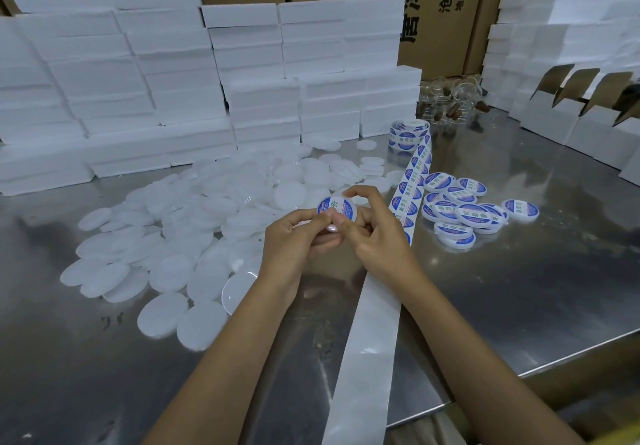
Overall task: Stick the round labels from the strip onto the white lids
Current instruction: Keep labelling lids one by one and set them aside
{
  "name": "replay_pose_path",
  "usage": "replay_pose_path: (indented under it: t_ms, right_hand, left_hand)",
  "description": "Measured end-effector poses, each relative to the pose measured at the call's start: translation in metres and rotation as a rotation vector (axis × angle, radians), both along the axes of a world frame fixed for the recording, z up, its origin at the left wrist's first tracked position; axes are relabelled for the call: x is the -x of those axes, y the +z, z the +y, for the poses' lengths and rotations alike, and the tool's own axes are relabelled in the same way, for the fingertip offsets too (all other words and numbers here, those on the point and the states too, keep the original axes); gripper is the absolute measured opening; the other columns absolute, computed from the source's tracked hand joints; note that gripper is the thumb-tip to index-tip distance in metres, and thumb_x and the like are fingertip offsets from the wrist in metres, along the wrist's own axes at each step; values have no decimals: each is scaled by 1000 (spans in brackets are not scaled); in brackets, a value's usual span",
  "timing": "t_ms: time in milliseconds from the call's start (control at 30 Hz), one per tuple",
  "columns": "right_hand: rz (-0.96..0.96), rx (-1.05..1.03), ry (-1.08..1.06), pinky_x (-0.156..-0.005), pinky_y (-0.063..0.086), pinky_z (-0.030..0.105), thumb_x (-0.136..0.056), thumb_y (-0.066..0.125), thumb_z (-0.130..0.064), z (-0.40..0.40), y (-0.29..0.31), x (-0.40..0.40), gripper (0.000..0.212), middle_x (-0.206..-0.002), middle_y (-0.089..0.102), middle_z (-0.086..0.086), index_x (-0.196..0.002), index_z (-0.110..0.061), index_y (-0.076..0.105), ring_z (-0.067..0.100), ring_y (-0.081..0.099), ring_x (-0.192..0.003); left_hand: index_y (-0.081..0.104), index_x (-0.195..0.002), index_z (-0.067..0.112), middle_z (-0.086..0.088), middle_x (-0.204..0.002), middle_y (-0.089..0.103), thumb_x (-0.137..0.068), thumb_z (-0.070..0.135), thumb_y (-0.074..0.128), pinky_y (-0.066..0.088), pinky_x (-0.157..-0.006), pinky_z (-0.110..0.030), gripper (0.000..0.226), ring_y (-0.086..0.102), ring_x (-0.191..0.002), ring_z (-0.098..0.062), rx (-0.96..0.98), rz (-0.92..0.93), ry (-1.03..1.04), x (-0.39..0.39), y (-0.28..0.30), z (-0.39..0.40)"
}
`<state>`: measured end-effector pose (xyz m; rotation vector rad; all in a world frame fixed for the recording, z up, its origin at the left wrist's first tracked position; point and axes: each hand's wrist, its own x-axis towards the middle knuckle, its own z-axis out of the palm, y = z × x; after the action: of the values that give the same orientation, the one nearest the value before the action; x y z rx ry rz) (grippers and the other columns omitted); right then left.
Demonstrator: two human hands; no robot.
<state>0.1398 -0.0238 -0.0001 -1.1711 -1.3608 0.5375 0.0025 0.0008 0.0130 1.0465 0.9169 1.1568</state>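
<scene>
A white lid (337, 210) with a blue-and-white round label (335, 206) on its face is held above the steel table (519, 271), between the heap and the strip. It is gripped by the left hand (294, 237), whose fingers are curled round its near edge, and pinched by the right hand (372, 233), thumb near the label and fingers arched over the far rim. The step in hand is judged to be the pressing down of 1 label. Next, the lid would be set with the labelled lids (464, 211) on the right, a bare one taken from the heap of unlabelled lids (194, 233), and a fresh label peeled from the label strip (414, 181), which runs from the roll (408, 134) to the spent backing paper (367, 358).
</scene>
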Motion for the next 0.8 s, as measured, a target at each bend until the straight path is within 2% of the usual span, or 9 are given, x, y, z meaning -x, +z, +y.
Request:
replay_pose_path:
  t_ms: [133, 267, 333, 433, 567, 633, 733, 800]
  right_hand:
    - [-11, -7, 38, -53, 31, 18, -96, 64, -13, -1, 0, 0, 24, -55, 34, -3, -118, -18, 55, 8, 32, -51]
    - [-25, -17, 42, -54, 32, 19, -97, 61, -10, -3, 1, 2, 23, -56, 33, -1, -118, -18, 56, 9, 33, -53]
    - [-31, -16, 16, -55, 33, 18, -98, 58, -10, -3, 1, 1, 22, -57, 34, 2, -118, -19, 57, 10, 34, -54]
    - [-71, -8, -49, -53, 32, 15, -100, 54, -12, -2, -1, 0, 24, -53, 35, -12, -120, -22, 61, 6, 36, -52]
    - [-54, -16, -60, -57, 36, 14, -102, 49, -10, -3, 0, 1, 26, -59, 53, -19, -119, -22, 65, 3, 44, -57]
    - [-31, -21, -69, -60, 36, 11, -102, 49, -6, -3, 1, 1, 28, -61, 57, -23, -119, -18, 68, 1, 48, -58]
    - [5, -32, -96, -59, 34, 11, -101, 52, -8, -2, 2, 0, 24, -56, 46, -13, -117, -16, 69, 2, 42, -55]
    - [14, -41, -110, -56, 33, 12, -101, 56, -13, -2, 3, 0, 18, -58, 37, 1, -113, -18, 68, 4, 37, -53]
  left_hand:
    - [75, -99, -1, -18, -91, 77, -92, 31, 74, 62, -76, -28, 33, 77, -86, -26, -4, 20, 16, -1, 0, -1]
    - [78, -95, 8, -14, -87, 78, -92, 43, 70, 61, -69, -26, 36, 78, -82, -24, -15, 62, 33, -1, 1, 0]
    - [77, -99, 6, -14, -87, 78, -96, 40, 66, 62, -75, -29, 35, 78, -82, -25, -32, 94, 0, -2, 1, -1]
    - [74, -104, 4, -13, -93, 78, -102, 26, 60, 60, -88, -34, 26, 77, -86, -25, -67, 133, -49, -3, 1, -1]
    - [68, -115, 1, -15, -104, 77, -103, 10, 57, 60, -84, -28, 19, 76, -94, -24, -86, 100, -142, -2, 5, -1]
    - [65, -123, 4, -17, -109, 76, -100, 4, 60, 60, -82, -27, 24, 75, -98, -26, -89, 73, -179, 0, 8, -2]
    - [62, -132, 18, -16, -107, 76, -93, -2, 67, 61, -84, -30, 45, 75, -100, -30, -111, 51, -217, 3, 10, -2]
    - [67, -129, 18, -16, -103, 77, -89, -3, 72, 62, -81, -30, 45, 75, -98, -30, -133, 59, -190, 3, 11, -2]
